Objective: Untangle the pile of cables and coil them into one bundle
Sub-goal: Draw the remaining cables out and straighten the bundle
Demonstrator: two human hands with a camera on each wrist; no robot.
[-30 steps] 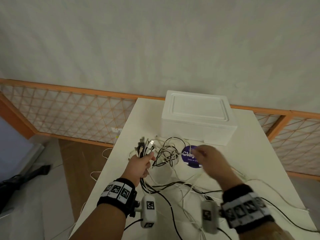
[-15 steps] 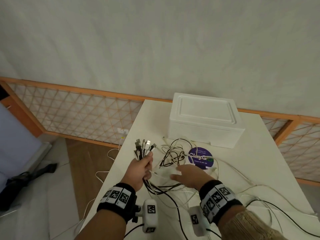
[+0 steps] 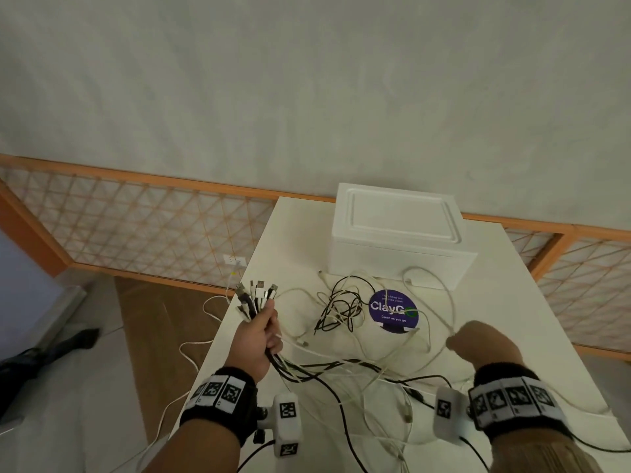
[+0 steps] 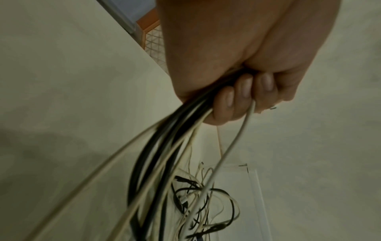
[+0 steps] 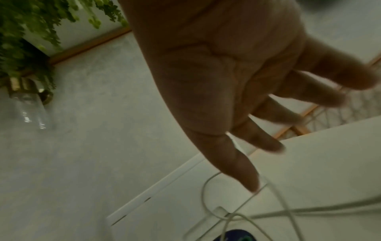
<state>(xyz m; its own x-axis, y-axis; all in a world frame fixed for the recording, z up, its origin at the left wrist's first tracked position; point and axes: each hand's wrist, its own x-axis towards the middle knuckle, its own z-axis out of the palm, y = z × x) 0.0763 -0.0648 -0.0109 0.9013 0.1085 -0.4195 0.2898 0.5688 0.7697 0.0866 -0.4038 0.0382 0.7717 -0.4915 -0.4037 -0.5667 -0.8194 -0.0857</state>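
Head view shows the right hand [image 3: 485, 346] swung out rightward from the middle of the table [image 3: 512, 319] since half a second ago, fingers spread, a white cable [image 3: 450, 302] draped over them. Beyond, the left hand [image 3: 259, 339] keeps its fist on the gathered cable ends [image 3: 256, 295]. Farther still, the tangle [image 3: 341, 308] lies loose, so I judge untangling is only midway.

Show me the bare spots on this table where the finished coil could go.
Bare top lies on the table left of the foam box, and along the right edge past the right hand. It is crowded between the left hand and the purple sticker, where the loose cables sprawl.
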